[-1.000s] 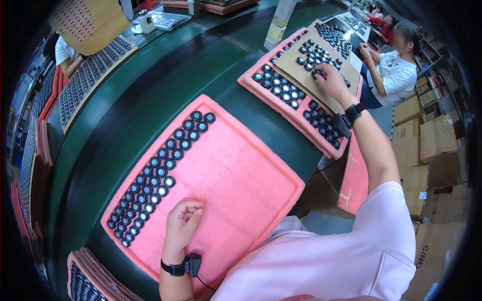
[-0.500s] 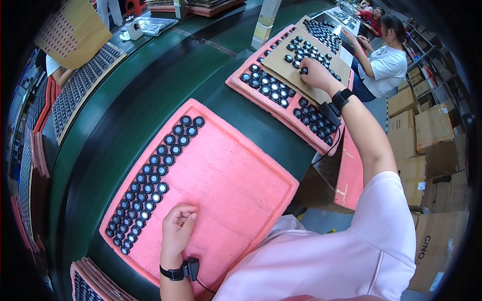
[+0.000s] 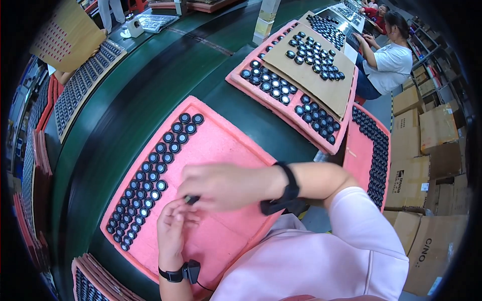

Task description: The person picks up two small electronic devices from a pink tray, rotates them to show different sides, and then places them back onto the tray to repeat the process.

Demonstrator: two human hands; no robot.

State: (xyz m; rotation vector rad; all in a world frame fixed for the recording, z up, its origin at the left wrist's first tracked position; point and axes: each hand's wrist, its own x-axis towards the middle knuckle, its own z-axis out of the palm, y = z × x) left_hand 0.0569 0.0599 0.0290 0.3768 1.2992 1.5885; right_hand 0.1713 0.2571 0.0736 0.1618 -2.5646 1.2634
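A pink foam tray [image 3: 226, 150] lies in front of me with two rows of small round black parts [image 3: 155, 170] along its left edge. My right hand [image 3: 221, 185] hovers over the tray's middle, its fingertips pinching one small black part [image 3: 191, 199]. My left hand [image 3: 173, 228] rests on the tray just below, fingers touching the same part. Both wrists wear black bands.
A second pink tray [image 3: 281, 108] of black parts, topped by a cardboard sheet [image 3: 311, 70] with more parts, sits at the upper right. The green conveyor belt [image 3: 150, 85] runs alongside. A seated person [image 3: 389, 60] works at the far right. Cardboard boxes [image 3: 427, 170] stack on the right.
My right hand has drawn back from the far tray to the near one, carrying a black part. My left hand has lifted slightly to meet it.
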